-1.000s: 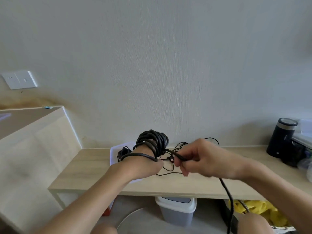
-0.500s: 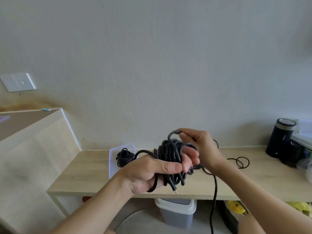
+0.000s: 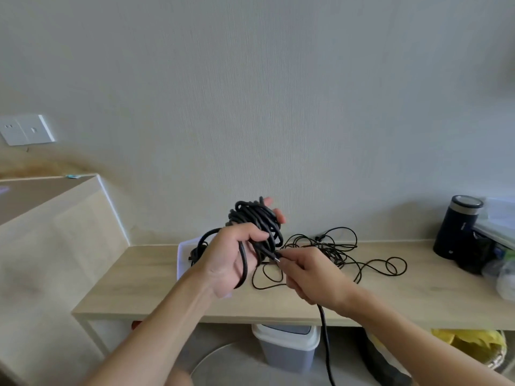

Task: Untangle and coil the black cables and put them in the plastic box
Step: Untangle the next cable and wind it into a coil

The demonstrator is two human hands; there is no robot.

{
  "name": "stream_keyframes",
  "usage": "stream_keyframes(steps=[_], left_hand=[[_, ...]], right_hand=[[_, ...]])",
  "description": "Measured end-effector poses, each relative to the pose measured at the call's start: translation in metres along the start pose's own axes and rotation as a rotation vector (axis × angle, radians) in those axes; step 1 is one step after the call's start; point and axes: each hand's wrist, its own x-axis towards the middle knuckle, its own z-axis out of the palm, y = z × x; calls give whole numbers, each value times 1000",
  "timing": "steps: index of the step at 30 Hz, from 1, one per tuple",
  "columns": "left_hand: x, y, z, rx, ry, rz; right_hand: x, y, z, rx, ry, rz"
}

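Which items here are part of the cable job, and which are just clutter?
Job: thick cable coil held in left hand, its end pinched by right hand; thin tangled cable on table; plastic box.
Clutter: dark canister; lidded bin; wall socket; yellow bag.

A home room is suggested by a wallpapered wall (image 3: 278, 93), a white socket plate (image 3: 28, 130), a wooden table (image 3: 418, 296) and a lidded bin (image 3: 287, 349) set beneath it
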Motion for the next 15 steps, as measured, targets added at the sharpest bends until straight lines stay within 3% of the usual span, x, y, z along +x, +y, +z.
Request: stream_keyframes(steps=[2, 5, 8, 10, 13, 15], left_hand=[[1, -2, -2, 127, 1, 25], [2, -6, -5, 546, 3, 84], [3, -12, -9, 794, 40, 42], [5, -23, -7, 996, 48, -7], [22, -45, -11, 1468, 78, -11], [32, -56, -11, 1624, 50, -49]], right_hand=[[-6, 2, 2, 50, -48, 72], [-14, 7, 2, 201, -119, 193], [-24, 13, 2, 258, -130, 243], [-22, 14, 1, 117, -71, 189], [-2, 24, -6, -374, 43, 31], [9, 40, -13, -530, 103, 5]])
